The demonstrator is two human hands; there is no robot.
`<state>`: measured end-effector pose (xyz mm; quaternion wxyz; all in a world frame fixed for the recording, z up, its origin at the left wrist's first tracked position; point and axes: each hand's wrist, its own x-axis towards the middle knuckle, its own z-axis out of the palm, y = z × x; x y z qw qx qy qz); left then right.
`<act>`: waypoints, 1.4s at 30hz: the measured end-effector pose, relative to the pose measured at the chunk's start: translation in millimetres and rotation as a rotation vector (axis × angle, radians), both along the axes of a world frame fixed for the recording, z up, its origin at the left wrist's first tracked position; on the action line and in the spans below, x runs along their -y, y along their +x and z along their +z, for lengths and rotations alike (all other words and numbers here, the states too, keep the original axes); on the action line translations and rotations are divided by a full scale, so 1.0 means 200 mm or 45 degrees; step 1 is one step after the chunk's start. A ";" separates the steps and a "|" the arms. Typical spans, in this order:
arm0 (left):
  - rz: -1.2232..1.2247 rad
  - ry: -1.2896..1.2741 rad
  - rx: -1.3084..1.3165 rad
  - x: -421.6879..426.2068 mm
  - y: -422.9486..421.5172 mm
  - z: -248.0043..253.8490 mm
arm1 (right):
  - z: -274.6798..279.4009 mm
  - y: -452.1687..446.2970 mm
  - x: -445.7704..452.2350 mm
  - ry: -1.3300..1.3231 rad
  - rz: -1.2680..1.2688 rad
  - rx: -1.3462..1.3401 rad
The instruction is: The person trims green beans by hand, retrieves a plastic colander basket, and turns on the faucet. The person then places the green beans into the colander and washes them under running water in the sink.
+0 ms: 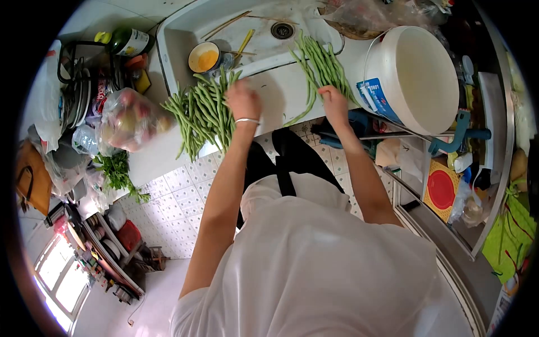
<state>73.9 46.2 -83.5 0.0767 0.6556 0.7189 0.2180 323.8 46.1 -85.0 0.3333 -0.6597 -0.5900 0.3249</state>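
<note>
Two piles of long green beans lie on the white counter. The larger left pile (199, 115) hangs a little over the counter's front edge. At its right side is my left hand (244, 102), wearing a bracelet; its fingers are smeared by motion, so their grip is unclear. My right hand (335, 106) is at the lower part of the smaller right pile (320, 62), with thumb and fingers pinched together on green beans. Some bean ends are hidden behind that hand.
A white sink (185, 33) lies behind the beans, holding an enamel bowl (205, 57) with yellow contents and chopsticks (226, 25). A large white bucket (424, 78) stands right. Leafy greens (117, 171) and a bag of fruit (132, 119) are left.
</note>
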 end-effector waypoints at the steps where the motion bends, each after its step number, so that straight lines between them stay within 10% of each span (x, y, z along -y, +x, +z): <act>1: -0.032 -0.105 0.246 -0.04 0.10 -0.05 | -0.02 0.00 -0.01 -0.006 0.036 0.230; 8: -0.045 -0.342 0.487 -0.25 0.63 -0.20 | -0.04 -0.16 -0.05 -0.544 0.124 0.851; 21: -0.284 -1.004 0.168 -0.19 0.37 -0.11 | -0.05 -0.18 -0.28 -0.334 0.127 0.410; 33: -0.125 -0.546 0.075 -0.16 0.49 -0.23 | 0.10 -0.17 -0.17 -0.150 0.038 0.193; 42: 0.177 -0.681 1.941 -0.13 0.21 0.23 | 0.20 -0.33 0.15 -0.360 0.387 -0.017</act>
